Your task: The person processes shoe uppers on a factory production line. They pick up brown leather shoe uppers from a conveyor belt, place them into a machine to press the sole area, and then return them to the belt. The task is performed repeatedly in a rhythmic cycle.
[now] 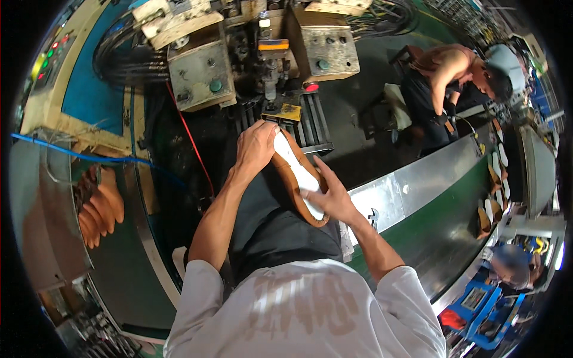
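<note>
Shoe held sole-up between both hands

The tan shoe [299,177] is clamped at its far end by the left hand [255,146] and near end by the right hand [332,200]; its long axis runs from the machine [280,89] toward the body.

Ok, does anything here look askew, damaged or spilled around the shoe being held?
Nothing stands out. Both hands, left hand and right hand, hold the tan leather shoe with white insole sole-up before the grey metal machine; no visible damage or spills.
</note>
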The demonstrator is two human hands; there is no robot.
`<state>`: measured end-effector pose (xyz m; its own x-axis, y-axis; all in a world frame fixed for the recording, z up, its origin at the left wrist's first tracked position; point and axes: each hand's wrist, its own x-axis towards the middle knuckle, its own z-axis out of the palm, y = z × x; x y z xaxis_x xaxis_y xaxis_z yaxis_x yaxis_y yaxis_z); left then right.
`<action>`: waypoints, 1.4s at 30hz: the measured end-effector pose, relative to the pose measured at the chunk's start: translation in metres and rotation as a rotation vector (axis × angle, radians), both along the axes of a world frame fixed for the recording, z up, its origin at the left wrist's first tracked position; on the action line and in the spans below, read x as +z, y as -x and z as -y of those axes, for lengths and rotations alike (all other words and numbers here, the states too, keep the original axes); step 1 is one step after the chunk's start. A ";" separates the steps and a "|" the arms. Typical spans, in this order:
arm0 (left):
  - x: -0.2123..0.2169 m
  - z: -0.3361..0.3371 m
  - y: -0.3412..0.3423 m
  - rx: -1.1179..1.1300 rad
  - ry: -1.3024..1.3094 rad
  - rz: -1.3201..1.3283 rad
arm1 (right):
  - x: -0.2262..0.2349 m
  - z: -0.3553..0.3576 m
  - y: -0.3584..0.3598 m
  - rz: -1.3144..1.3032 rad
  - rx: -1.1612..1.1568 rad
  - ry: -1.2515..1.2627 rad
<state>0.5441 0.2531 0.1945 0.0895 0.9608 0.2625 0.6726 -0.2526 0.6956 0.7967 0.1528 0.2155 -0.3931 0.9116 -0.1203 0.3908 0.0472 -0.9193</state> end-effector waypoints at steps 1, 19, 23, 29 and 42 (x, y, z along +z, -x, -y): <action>-0.010 0.000 0.006 0.031 0.038 -0.061 | -0.004 0.007 0.000 0.214 0.060 -0.297; -0.018 -0.017 0.014 0.015 0.483 0.931 | 0.035 0.003 -0.004 0.419 0.030 -0.533; -0.107 -0.018 0.054 0.288 0.201 0.434 | 0.103 -0.062 0.014 0.376 -0.005 -0.730; -0.146 -0.011 0.031 0.285 0.156 -0.243 | 0.144 -0.238 0.080 0.424 -0.097 -0.945; -0.142 -0.021 0.048 0.337 0.156 -0.208 | 0.058 -0.339 0.155 0.619 -0.242 -0.861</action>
